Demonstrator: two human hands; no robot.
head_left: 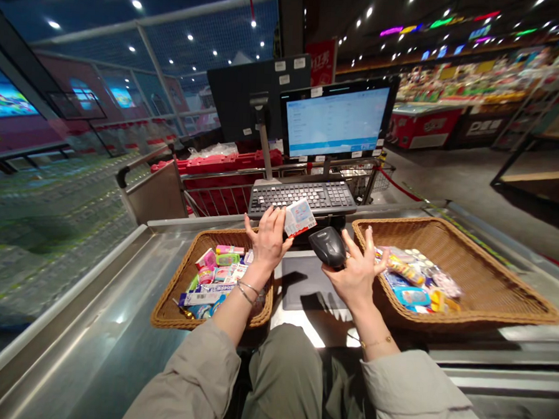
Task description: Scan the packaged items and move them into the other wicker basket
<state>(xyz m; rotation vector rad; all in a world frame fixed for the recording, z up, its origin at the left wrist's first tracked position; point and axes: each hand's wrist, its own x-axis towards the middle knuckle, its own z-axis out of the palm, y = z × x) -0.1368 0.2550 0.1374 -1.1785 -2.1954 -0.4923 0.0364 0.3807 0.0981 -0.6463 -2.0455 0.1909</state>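
My left hand (269, 241) holds a small white and red box (300, 218) between thumb and fingers, above the left basket's inner edge. A barcode is visible on the box, which is tilted in front of the keyboard. Just right of it is a black barcode scanner (328, 246), its head turned towards me. My right hand (358, 270) is beside the scanner with its fingers spread and nothing in them; whether the thumb touches the scanner I cannot tell. Small colourful packages (227, 259) lie in the left wicker basket (166, 303). More bagged and packaged goods (410, 296) lie in the right wicker basket (505, 277).
A black keyboard (303, 196) sits behind the scanner, below a lit monitor (338, 122). Between the baskets is a grey pad (298, 285) on the metal counter (115, 307). A shopping cart (219, 200) and red crates (216, 164) stand beyond the counter.
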